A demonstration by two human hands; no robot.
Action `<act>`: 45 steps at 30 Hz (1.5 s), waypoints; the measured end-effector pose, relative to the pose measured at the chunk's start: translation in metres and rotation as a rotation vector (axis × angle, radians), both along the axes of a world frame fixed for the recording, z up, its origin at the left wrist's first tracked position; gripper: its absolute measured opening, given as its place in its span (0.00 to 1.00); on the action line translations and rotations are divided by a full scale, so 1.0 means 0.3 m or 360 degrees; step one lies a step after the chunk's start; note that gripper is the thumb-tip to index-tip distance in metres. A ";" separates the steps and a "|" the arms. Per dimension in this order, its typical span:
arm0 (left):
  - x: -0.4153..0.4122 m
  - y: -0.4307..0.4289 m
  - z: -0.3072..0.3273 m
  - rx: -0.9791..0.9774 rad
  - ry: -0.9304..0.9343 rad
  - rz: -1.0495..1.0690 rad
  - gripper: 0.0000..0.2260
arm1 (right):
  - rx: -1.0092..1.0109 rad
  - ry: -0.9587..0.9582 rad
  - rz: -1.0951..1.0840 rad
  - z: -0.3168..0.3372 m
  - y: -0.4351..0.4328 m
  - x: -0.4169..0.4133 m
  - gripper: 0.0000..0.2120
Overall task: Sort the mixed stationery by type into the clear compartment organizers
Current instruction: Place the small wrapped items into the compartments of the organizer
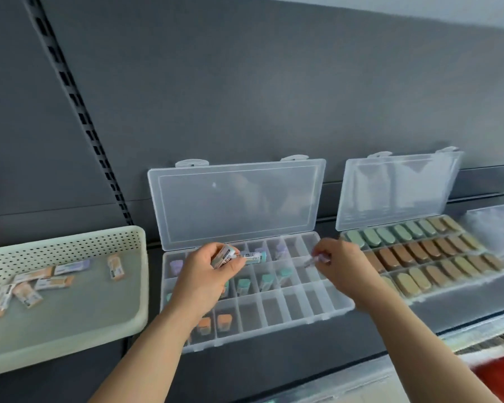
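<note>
My left hand (pixel 210 269) hovers over the back-left compartments of the clear organizer (pixel 303 303), wrist bent and knuckles toward me. Its grip is curled round two sleeved erasers. The teal eraser (pixel 249 255) lies with its long axis left to right across the organizer, barcode up, its teal end pointing right past my fingertips. The orange-sleeved eraser (pixel 223 255) slants beside it, upper end away from me.

My right hand (pixel 341 263) reaches in from the right over the compartments near the organizer's back-right corner. Thumb and fingers pinch a small pale piece (pixel 317 258), too blurred to name.

The organizer sits on the shelf (pixel 332 338) with its lid (pixel 236 202) propped upright. Some cells hold purple, teal and orange erasers standing on end. A perforated tray (pixel 70 330) at left holds loose erasers (pixel 53 282) lying every way. A second organizer (pixel 437 257) at right is packed with rows.
</note>
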State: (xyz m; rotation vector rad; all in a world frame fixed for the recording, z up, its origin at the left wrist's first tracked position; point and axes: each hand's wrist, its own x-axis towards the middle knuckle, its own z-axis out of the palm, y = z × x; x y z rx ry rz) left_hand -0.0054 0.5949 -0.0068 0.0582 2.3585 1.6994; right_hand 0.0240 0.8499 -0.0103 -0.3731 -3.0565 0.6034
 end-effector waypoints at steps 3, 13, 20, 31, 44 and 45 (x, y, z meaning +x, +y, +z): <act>0.011 0.078 -0.013 0.0034 -0.0002 0.0024 0.03 | 0.0014 -0.0054 0.0206 -0.041 0.025 -0.019 0.11; 0.029 0.208 -0.069 0.0078 -0.0056 0.0133 0.02 | 0.0021 -0.0159 0.0589 -0.091 0.045 -0.075 0.11; 0.024 0.258 -0.054 0.0161 -0.0100 0.0170 0.02 | -0.0433 -0.0096 0.0551 0.006 0.100 -0.053 0.19; 0.019 0.319 -0.044 0.0039 -0.0131 -0.0062 0.07 | -0.0633 0.0169 0.0240 0.036 0.227 -0.027 0.07; 0.009 0.296 -0.118 -0.0038 0.0038 -0.0011 0.14 | -0.0091 -0.0017 0.0466 -0.109 0.183 -0.056 0.11; 0.006 0.293 -0.122 -0.0045 0.0041 0.0013 0.14 | -0.0092 -0.0025 0.0472 -0.110 0.184 -0.059 0.10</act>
